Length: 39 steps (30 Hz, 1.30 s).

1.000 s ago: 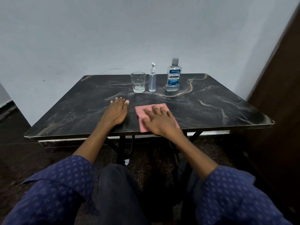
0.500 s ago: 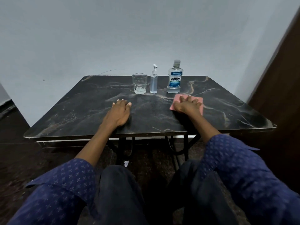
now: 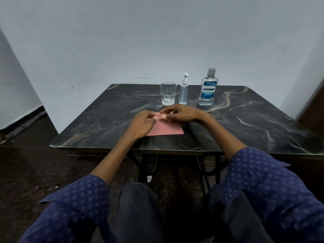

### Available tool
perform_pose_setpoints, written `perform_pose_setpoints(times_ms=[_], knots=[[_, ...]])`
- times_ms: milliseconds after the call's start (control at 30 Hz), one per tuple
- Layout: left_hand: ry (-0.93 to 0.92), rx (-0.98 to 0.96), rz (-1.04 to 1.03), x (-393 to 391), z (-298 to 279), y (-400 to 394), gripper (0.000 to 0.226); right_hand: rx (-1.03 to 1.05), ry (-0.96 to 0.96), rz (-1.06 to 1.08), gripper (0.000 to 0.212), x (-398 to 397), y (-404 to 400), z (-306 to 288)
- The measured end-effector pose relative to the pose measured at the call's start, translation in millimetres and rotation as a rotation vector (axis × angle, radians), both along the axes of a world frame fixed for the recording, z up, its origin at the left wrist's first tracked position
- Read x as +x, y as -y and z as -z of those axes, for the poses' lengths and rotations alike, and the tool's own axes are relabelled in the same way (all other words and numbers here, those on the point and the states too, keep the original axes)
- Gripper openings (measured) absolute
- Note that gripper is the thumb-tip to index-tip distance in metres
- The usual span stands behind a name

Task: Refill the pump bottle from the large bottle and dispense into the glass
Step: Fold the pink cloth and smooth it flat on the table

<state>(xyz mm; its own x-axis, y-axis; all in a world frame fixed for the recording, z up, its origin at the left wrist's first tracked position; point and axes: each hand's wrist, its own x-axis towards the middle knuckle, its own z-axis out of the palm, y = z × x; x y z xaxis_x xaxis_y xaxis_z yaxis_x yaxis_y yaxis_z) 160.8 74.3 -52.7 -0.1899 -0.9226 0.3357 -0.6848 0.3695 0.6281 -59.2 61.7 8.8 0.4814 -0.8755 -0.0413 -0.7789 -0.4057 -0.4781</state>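
Note:
At the far edge of the dark marble table (image 3: 87, 123) stand three things in a row: a clear glass (image 3: 168, 93) on the left, a slim pump bottle (image 3: 183, 92) in the middle, and a large Listerine bottle (image 3: 208, 88) with its cap on at the right. A pink cloth (image 3: 166, 128) lies flat in front of them. My left hand (image 3: 142, 124) rests on the cloth's left side and pinches its far edge. My right hand (image 3: 182, 114) pinches the same far edge from the right. Both hands are well short of the bottles.
A pale wall rises right behind the table. A dark wooden panel (image 3: 313, 106) stands at the right. Black metal table legs (image 3: 145, 165) and my knees are below the near edge. The floor is dark.
The cloth has moved from the right of the table, near the large bottle, back to the middle. My left hand has come onto it, and both hands now pinch its far edge.

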Motion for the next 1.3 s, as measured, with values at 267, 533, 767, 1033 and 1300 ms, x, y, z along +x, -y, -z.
perform_pose_setpoints(times_ms=[267, 533, 767, 1033, 1300], knots=[[0.066, -0.093, 0.009, 4, 4, -1, 0.028, -0.003, 0.280, -0.020, 0.031, -34, 34, 32], [-0.044, -0.163, 0.031, -5, -5, -1, 0.018, -0.210, 0.491, -0.089, 0.010, -29, 31, 27], [-0.647, 0.108, -0.132, -33, -11, 14, 0.016, 0.077, 0.849, 0.230, 0.057, -29, 42, 36], [-0.665, 0.281, 0.072, -20, -30, 11, 0.048, 0.055, 0.820, 0.214, 0.045, -13, 48, 18], [-0.544, 0.157, -0.180, 0, -16, 52, 0.060, 0.225, 0.706, 0.171, 0.035, 45, 67, 24]])
